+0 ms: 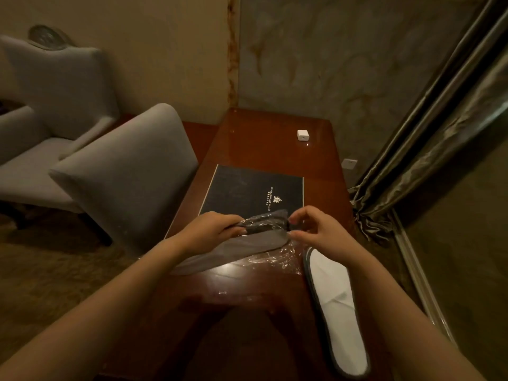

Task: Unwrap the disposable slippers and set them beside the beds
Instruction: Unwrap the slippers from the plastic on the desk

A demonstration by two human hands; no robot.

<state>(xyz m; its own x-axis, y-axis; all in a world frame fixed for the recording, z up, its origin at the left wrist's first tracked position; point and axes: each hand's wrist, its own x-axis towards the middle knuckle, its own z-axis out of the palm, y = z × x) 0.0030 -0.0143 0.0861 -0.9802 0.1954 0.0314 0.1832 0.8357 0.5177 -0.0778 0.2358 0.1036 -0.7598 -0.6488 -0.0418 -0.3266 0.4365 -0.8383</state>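
A grey slipper [239,246] in clear plastic wrap [277,257] is held just above the dark wooden table [261,144]. My left hand [211,229] grips its far end from the left. My right hand [316,226] pinches the wrap's edge at that same end with thumb and forefinger. A second slipper [338,306], white with a grey rim, lies unwrapped on the table under my right forearm, toe toward me. Loose crinkled plastic lies between the two slippers.
A black hotel folder [253,191] lies on the table behind my hands, a small white cube [302,134] farther back. Two grey upholstered chairs [129,171] stand left of the table. Curtains [428,149] hang at the right, a marble wall behind.
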